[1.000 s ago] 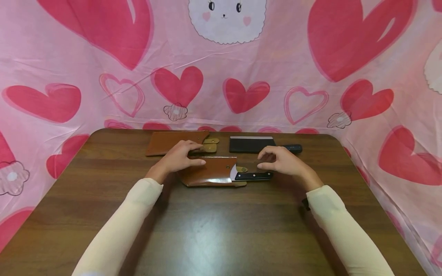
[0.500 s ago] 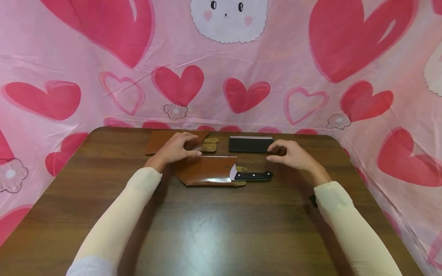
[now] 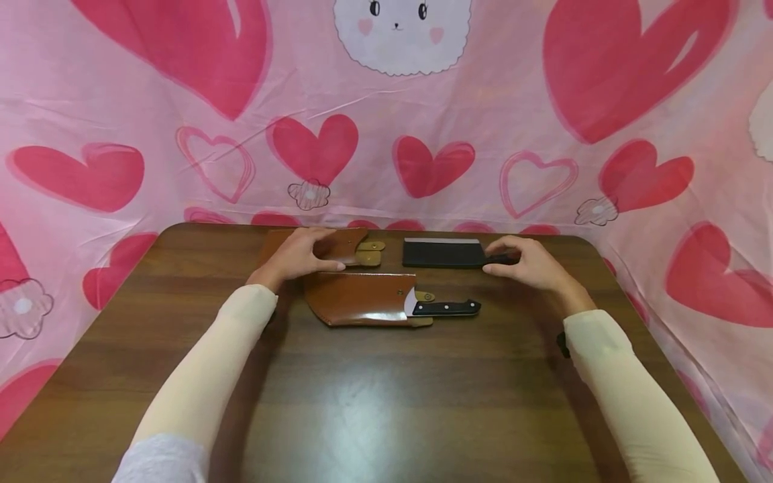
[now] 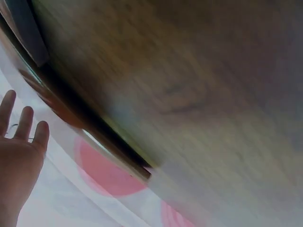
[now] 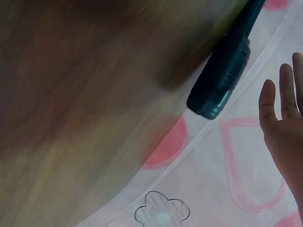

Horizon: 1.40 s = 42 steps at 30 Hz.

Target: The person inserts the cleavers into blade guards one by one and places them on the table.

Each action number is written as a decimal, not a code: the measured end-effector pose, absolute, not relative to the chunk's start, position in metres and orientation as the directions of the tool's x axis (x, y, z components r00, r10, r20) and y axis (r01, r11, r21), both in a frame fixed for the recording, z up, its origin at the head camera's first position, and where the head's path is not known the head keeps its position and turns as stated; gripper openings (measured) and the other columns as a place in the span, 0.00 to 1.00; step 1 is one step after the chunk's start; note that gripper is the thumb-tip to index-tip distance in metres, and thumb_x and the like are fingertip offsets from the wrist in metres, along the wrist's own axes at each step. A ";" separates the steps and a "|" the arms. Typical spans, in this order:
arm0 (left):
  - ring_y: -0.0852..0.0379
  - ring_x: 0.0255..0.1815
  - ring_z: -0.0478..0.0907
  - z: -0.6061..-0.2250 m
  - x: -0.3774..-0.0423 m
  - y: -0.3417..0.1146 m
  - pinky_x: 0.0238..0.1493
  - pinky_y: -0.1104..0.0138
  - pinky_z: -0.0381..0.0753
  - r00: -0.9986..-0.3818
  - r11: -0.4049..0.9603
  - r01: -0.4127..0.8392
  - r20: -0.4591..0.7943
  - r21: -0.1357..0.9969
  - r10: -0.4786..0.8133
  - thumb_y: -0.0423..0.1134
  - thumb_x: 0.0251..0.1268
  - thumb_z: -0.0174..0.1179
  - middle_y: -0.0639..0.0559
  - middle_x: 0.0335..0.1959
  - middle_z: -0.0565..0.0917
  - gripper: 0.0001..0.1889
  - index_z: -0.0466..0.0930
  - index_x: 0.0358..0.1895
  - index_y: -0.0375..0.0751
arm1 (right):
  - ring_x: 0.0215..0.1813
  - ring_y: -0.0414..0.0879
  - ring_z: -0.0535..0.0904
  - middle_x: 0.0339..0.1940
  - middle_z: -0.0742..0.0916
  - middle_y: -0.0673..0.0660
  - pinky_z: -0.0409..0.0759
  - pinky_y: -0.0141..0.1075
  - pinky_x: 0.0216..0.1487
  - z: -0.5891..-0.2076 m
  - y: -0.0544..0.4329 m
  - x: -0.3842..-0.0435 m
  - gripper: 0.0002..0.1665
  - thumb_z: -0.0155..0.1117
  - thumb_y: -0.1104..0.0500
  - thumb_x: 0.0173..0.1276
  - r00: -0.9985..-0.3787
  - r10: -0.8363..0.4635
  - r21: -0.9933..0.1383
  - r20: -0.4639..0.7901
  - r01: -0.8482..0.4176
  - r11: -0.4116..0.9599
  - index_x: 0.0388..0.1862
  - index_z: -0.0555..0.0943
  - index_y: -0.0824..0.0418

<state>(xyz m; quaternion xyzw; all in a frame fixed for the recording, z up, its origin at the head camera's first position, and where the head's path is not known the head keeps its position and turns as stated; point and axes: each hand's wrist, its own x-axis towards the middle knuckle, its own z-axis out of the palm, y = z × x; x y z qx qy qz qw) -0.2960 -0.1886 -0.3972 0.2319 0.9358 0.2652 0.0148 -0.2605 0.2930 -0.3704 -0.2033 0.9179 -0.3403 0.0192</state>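
At the back right of the table lies a cleaver [image 3: 443, 253] with a dark blade, a pale edge and a dark ribbed handle [image 5: 220, 73]. My right hand [image 3: 530, 267] is at this handle, thumb and fingers to either side; in the right wrist view the fingers are extended and apart from it. My left hand [image 3: 294, 255] hovers with loose fingers over the left part of a brown leather sheath [image 3: 339, 249] with tan snap straps. In front lies a second brown sheath [image 3: 362, 298], holding a knife whose black riveted handle [image 3: 448, 308] sticks out to the right.
Everything lies on a brown wood-grain table [image 3: 362, 402] with rounded far corners. Directly behind it hangs a pink cloth [image 3: 374, 100] printed with hearts, which also runs along both sides.
My right hand has moved right and back, from near the front knife's handle to the cleaver's handle. My left hand has drifted slightly left and back, off the front sheath. The sheaths lie still.
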 end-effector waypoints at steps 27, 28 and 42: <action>0.36 0.79 0.50 -0.411 -0.320 -0.199 0.75 0.41 0.48 -0.899 0.823 0.405 0.009 0.399 0.438 0.65 0.50 0.73 0.36 0.78 0.60 0.56 0.61 0.78 0.37 | 0.69 0.64 0.71 0.64 0.81 0.64 0.65 0.64 0.67 -0.389 0.327 -0.285 0.36 0.75 0.43 0.63 -0.952 -0.306 -0.566 0.024 -0.265 0.781 0.63 0.80 0.63; 0.36 0.79 0.50 -0.411 -0.321 -0.199 0.76 0.41 0.47 -0.896 0.824 0.409 0.001 0.392 0.445 0.66 0.50 0.73 0.36 0.79 0.59 0.57 0.60 0.79 0.37 | 0.69 0.64 0.71 0.64 0.81 0.64 0.65 0.64 0.67 -0.390 0.327 -0.286 0.37 0.75 0.43 0.63 -0.951 -0.307 -0.567 0.022 -0.265 0.780 0.63 0.80 0.63; 0.34 0.80 0.46 -0.415 -0.330 -0.200 0.77 0.41 0.41 -0.884 0.838 0.424 -0.042 0.345 0.465 0.69 0.47 0.72 0.34 0.80 0.54 0.61 0.57 0.80 0.35 | 0.59 0.61 0.74 0.59 0.82 0.66 0.68 0.62 0.64 -0.401 0.326 -0.294 0.35 0.77 0.45 0.62 -0.942 -0.332 -0.542 -0.054 -0.252 0.802 0.64 0.80 0.60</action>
